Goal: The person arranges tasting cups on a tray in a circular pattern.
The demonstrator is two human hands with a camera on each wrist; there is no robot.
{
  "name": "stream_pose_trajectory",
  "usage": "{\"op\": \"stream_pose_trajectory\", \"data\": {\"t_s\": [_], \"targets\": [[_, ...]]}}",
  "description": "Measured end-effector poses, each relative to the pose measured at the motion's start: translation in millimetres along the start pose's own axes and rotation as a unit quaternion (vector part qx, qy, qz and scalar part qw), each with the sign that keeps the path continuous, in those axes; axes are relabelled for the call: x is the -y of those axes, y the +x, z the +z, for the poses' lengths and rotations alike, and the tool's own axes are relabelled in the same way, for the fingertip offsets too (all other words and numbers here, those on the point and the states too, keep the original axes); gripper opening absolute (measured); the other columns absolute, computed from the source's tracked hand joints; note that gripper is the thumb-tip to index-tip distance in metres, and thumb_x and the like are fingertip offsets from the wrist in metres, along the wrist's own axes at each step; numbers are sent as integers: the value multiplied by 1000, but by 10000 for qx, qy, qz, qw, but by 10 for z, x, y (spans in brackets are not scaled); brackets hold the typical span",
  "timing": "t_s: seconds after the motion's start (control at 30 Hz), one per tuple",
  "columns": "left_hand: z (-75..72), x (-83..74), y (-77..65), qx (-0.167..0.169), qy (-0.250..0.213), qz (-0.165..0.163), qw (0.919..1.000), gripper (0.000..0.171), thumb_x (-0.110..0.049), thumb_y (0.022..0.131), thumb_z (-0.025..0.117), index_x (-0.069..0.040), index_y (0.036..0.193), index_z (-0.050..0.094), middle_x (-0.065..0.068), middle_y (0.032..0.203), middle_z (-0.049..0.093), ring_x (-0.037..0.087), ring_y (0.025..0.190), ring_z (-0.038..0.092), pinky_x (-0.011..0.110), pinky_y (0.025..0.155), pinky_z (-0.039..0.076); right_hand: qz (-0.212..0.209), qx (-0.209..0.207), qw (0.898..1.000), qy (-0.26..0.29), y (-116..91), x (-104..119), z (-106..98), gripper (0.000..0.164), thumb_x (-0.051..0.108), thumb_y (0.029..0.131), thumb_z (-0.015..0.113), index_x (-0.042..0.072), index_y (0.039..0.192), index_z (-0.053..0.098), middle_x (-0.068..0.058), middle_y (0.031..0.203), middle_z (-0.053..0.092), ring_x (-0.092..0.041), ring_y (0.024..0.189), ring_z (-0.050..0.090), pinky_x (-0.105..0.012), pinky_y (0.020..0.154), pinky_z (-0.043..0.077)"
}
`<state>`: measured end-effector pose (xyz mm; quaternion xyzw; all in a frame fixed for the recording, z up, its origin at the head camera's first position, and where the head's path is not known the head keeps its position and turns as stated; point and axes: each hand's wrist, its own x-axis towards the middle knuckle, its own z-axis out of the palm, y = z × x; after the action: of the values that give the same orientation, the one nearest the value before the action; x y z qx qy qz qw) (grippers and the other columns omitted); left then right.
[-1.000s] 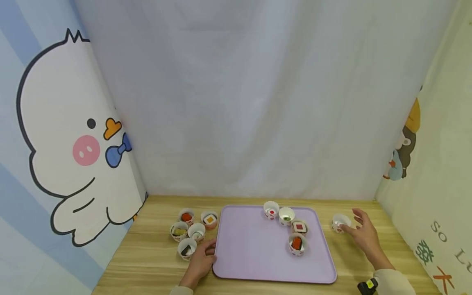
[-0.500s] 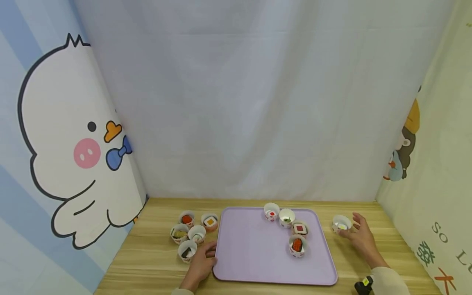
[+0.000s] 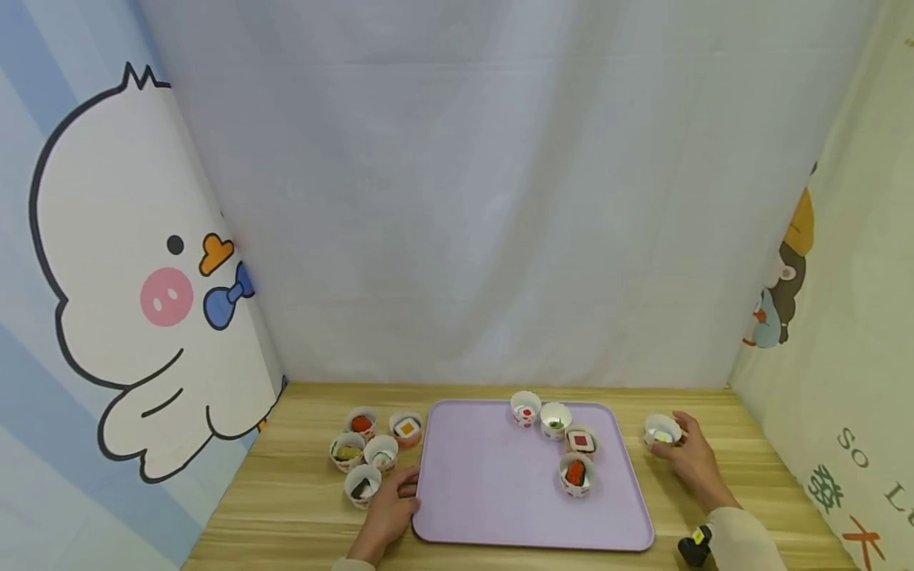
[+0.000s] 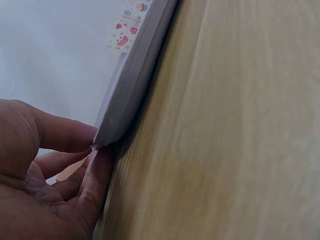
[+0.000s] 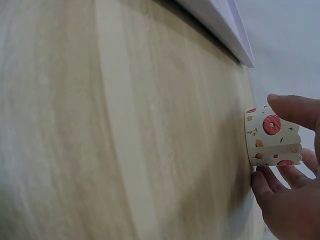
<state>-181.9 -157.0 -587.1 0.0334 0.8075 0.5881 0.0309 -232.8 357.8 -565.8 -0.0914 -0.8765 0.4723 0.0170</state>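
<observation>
My left hand (image 3: 389, 505) pinches the left edge of a lilac tray (image 3: 493, 492), thumb above the rim and fingers below it in the left wrist view. To the right of the tray, my right hand (image 3: 693, 454) holds a white paper baking cup (image 3: 658, 427) between thumb and fingers; it stands on the table. Something small and yellowish lies inside that cup. The right wrist view shows donut prints on the cup's wall (image 5: 272, 136), with the thumb on one side and fingers on the other.
Several paper cups with sushi-like pieces stand left of the tray, among them a cup with a dark piece (image 3: 362, 485). More cups stand on the tray's right part, including one with an orange-red piece (image 3: 575, 474). A grey curtain (image 3: 457, 198) hangs behind the wooden table (image 3: 286, 492).
My right hand has moved slightly left and closed in around the paper cup beside the tray. My left hand stays at the tray's edge.
</observation>
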Motion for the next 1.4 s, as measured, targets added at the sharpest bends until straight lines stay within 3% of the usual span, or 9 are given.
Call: {"op": "stream_pose_trajectory", "data": {"t_s": [0.2, 0.6, 1.07, 1.4], "targets": [[-6, -10, -7, 15, -10, 2, 10000, 57, 13, 75, 58, 16, 131, 49, 31, 119, 62, 36, 105, 66, 30, 77, 56, 25, -253, 9994, -242, 2, 1, 44, 82, 12, 85, 70, -5, 149, 22, -36, 145, 34, -48, 127, 45, -35, 91, 42], [-55, -4, 11, -112, 8, 0, 9999, 58, 12, 75, 58, 17, 132, 49, 31, 121, 61, 36, 105, 66, 28, 77, 56, -43, -360, 9989, -290, 47, 62, 108, 75, 12, 85, 68, -6, 146, 28, -35, 139, 41, -46, 121, 49, -43, 93, 42], [11, 43, 3, -77, 23, 59, 10000, 57, 12, 74, 58, 15, 130, 52, 29, 117, 64, 34, 102, 66, 23, 74, 54, -99, -461, 9986, -258, -163, 175, -7, 76, 18, 88, 69, -3, 148, 27, -34, 140, 42, -48, 124, 50, -12, 75, 39], [-2, 19, -6, -15, -155, 150, 9998, 57, 13, 74, 58, 18, 131, 49, 32, 118, 62, 37, 103, 66, 27, 75, 56, -436, -524, 9968, -409, -376, 398, -77, 72, 19, 89, 69, -1, 147, 30, -33, 138, 45, -47, 118, 53, -9, 73, 40]]}}
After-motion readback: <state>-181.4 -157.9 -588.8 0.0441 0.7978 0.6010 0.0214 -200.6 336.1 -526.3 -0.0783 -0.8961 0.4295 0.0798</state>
